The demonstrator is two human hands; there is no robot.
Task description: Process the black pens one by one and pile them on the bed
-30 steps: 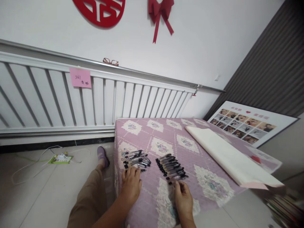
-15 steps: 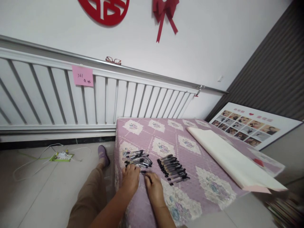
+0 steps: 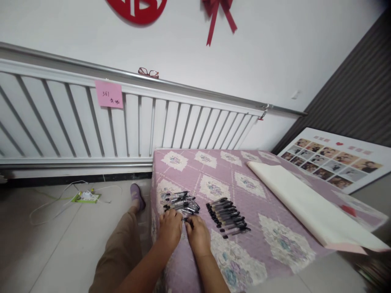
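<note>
My left hand [image 3: 171, 228] is closed around a pen [image 3: 184, 219], mostly hidden by the fingers, with a short black end sticking out to the right. My right hand [image 3: 198, 236] is closed at that black end, its fingertips close to those of the left. Just beyond the left hand lies a loose pile of clear pens with black caps [image 3: 182, 202], pointing in mixed directions. To the right of my right hand, more black-capped pens [image 3: 227, 215] lie side by side in a slanted row. All rest on a purple floral cloth [image 3: 195, 173].
A large white sheet or folded board [image 3: 299, 199] lies across the cloth at right, and a photo board [image 3: 332, 162] leans behind it. A white radiator [image 3: 131, 122] runs along the wall. On the floor at left are a power strip [image 3: 87, 196] and cables.
My right hand has come up against the black end of the pen, which showed between the hands before. The camera view has shifted slightly.
</note>
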